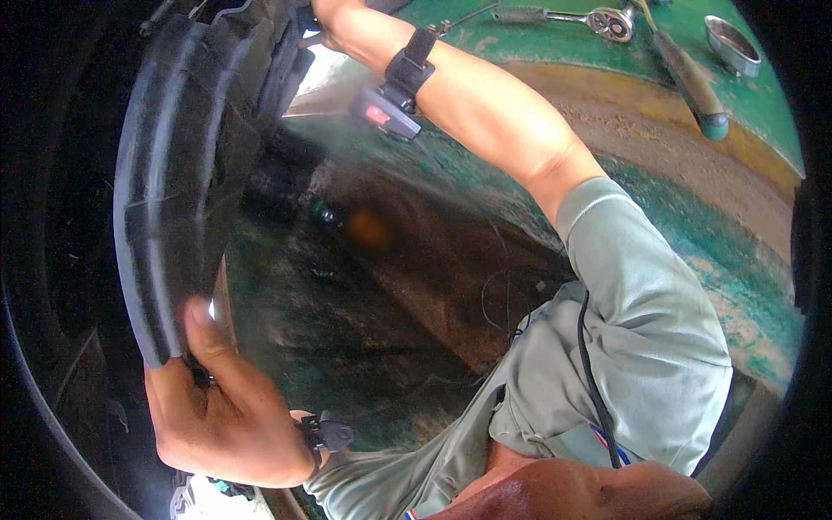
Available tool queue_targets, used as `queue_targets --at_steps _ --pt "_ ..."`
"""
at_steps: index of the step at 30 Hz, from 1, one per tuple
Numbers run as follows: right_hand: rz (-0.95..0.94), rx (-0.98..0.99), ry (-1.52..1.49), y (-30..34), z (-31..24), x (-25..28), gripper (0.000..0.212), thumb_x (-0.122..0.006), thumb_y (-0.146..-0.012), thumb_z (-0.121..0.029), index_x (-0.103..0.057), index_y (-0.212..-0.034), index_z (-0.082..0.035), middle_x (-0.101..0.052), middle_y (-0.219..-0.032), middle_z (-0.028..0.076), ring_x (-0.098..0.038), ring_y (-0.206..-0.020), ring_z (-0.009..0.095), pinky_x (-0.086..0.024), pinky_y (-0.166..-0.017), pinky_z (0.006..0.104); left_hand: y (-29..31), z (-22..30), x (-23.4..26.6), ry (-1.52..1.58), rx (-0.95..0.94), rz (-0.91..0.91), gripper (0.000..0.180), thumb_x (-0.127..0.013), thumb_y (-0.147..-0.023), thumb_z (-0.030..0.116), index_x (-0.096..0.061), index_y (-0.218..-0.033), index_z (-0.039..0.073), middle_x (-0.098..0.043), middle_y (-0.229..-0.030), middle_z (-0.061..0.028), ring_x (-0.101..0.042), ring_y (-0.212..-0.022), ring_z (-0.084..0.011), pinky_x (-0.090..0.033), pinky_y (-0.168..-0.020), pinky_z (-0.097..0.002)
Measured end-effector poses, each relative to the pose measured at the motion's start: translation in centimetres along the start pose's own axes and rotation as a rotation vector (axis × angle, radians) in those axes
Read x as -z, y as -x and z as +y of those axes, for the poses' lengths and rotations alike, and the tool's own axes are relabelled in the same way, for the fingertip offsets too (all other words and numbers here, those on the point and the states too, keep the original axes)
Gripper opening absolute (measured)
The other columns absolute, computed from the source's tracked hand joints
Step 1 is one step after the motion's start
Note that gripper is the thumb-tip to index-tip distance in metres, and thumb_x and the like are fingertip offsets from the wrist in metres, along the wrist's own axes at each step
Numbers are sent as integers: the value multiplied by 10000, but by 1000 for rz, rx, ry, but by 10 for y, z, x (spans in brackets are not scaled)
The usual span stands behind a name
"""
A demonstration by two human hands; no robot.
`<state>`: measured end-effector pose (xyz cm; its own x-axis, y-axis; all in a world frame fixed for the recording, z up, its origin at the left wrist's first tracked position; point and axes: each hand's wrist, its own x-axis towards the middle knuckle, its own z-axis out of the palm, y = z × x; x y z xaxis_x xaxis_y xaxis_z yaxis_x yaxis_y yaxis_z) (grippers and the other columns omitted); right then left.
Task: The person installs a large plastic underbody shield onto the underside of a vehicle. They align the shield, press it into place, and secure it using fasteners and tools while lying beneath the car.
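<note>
A long, curved black plastic panel (165,182) with raised ribs runs down the left side of the view. My left hand (221,403) is closed on its lower end, with the thumb on the near face and the other fingers hidden behind. At the panel's far upper end is my right hand (342,19), beside dark parts. Its fingers are mostly hidden or cut off by the top edge, so their grip does not show. Straps and small black devices sit on both wrists.
On the green-painted surface (451,17) at the upper right lie a ratchet wrench (607,24), a grey-handled tool with a teal end (689,82) and a small round metal dish (732,45). A dark, stained recess (390,286) lies below my arms. A black cord (589,373) hangs over my shirt.
</note>
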<state>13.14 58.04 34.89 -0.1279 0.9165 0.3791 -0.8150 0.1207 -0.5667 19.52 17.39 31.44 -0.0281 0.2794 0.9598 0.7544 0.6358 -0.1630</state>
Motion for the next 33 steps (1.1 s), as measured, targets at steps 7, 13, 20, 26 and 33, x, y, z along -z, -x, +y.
queue_targets --at_steps 7,13,20,26,33 --pt "95 -272 -248 35 -12 21 651 -387 -973 -476 -574 -1382 -5 -611 -1370 168 -631 -1100 424 -541 -731 629 4 15 -20 -89 -86 353 475 -814 -889 439 -737 -1051 -1 -762 -915 -128 -715 -795 -227 -555 -735 -353" --pt "111 -277 -163 41 -27 22 641 -388 -962 -423 -552 -1391 25 -594 -1402 225 -628 -1152 448 -556 -748 621 -6 56 -38 57 -529 559 641 -882 -840 264 -596 -1306 -71 -645 -1260 -183 -621 -1183 -299 -553 -919 -368" --pt "151 11 910 19 -3 17 856 -964 -682 -271 -541 -1368 18 -625 -1360 195 -620 -1275 295 -540 -1042 337 -60 148 -86 397 -431 277 545 -850 -822 330 -632 -1080 -99 -717 -1004 -251 -722 -915 -366 -577 -815 -406" --pt "-121 202 1257 -3 11 -4 672 -917 -740 -134 -581 -1289 60 -593 -1342 266 -648 -1219 368 -595 -970 423 -96 143 -96 575 -423 416 441 -820 -809 343 -700 -839 -80 -726 -844 -264 -715 -775 -420 -560 -767 -448" --pt "205 6 471 -1 3 -11 403 -611 -963 -166 -583 -1286 73 -582 -1317 324 -622 -1220 460 -577 -962 493 -118 121 -96 -161 -501 295 486 -791 -837 394 -674 -690 -54 -709 -751 -223 -713 -744 -384 -559 -768 -438"
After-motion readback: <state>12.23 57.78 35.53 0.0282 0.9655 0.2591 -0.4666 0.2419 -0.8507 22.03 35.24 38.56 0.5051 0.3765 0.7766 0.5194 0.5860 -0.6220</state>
